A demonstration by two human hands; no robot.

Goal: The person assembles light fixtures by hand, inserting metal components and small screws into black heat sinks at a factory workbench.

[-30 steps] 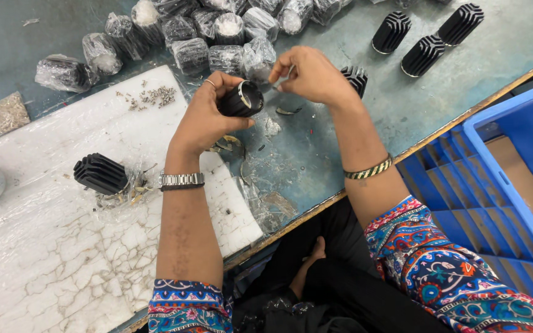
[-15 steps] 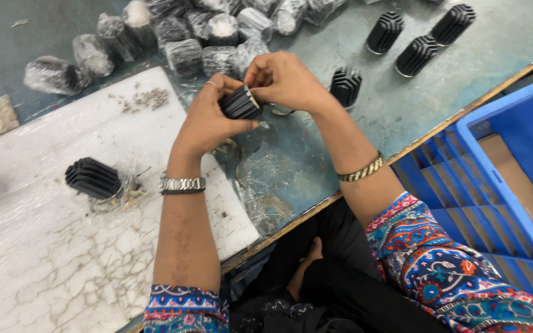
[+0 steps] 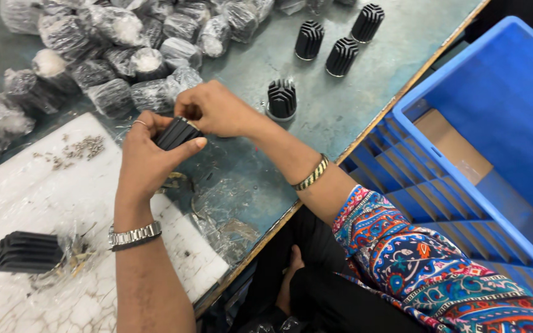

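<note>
Finned black cylinder sat between our two hands above the worktop, just in front of a heap of plastic-wrapped cylinders. Starting at the left, another black finned piece lay on its side on the white cracked board, part of it inside crumpled clear plastic. A little scatter of small screws lay on the same board, further back. Our left hand, with a ring on one finger and a metal watch at the wrist, had its grip closed around the cylinder, thumb across the near side and fingers behind. Our right hand met it from the other side, its fingertips pinched shut at the cylinder's top end; what they pinched there we could not tell. A gold bangle sat on that forearm. Right of the hands, one unwrapped finned piece stood upright on the worktop, with three more standing further back. At the far right, beyond the worktop's edge, was a blue plastic crate with a brown cardboard piece inside.
</note>
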